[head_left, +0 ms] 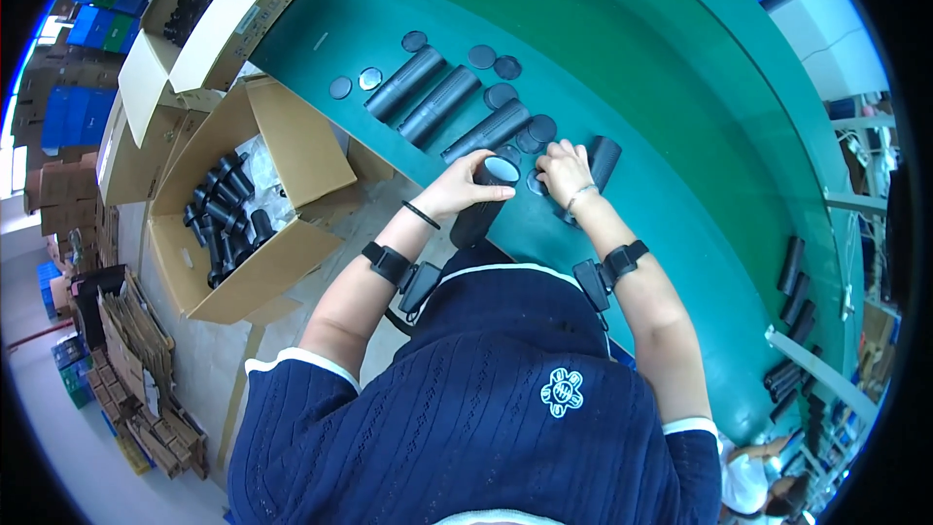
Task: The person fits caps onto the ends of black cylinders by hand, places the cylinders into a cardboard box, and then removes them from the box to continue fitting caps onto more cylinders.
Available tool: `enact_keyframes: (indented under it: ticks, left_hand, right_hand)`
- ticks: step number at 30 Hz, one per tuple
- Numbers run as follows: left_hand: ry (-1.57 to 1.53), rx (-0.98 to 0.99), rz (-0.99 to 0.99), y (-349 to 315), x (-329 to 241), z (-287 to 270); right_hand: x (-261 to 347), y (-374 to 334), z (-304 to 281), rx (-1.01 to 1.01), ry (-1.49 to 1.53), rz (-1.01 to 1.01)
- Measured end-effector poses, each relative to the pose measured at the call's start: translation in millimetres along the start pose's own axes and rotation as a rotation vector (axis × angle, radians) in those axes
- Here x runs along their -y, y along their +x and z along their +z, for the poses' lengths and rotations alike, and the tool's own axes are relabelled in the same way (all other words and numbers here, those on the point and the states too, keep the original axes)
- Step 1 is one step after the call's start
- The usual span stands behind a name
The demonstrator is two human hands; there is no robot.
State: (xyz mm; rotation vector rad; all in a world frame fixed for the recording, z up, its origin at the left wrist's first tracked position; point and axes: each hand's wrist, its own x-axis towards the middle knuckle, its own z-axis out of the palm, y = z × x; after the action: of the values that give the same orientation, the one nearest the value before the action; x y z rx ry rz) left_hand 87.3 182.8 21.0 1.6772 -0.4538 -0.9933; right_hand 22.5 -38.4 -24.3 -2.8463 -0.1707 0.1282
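My left hand point(466, 185) is wrapped round a black cylinder point(474, 219), tilted with its pale round end facing up. Just to its right, my right hand point(566, 173) has its fingers bent down and closed at a small round disc point(537, 183) on the green table. The fingertips partly cover that disc. Beside the right hand lies another black cylinder point(604, 160), partly hidden by the hand and wrist. Three more black cylinders lie slantwise farther left, the closest being a ribbed cylinder point(486, 131). Several dark discs point(501, 95) are scattered at their far ends.
The green table point(680, 224) has a raised curved edge point(622, 19). On the left stand an open carton point(228, 272) of black funnel-shaped parts and another carton point(228, 34) of dark parts. More black cylinders point(792, 267) lie far right, where a person point(753, 476) is at work.
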Motion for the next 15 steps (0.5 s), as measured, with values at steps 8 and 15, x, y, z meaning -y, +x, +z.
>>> enact_keyframes:
  ticks: [8,15]
  left_hand:
    - [-0.521,0.061,-0.155,0.0,-18.5,5.1]
    - [-0.308,0.384,0.068,6.0,-64.1,45.3]
  right_hand:
    - [-0.2,4.5,9.6,-0.048,-0.118,-0.016]
    - [-13.4,-58.4,-71.8,-0.293,0.823,0.311]
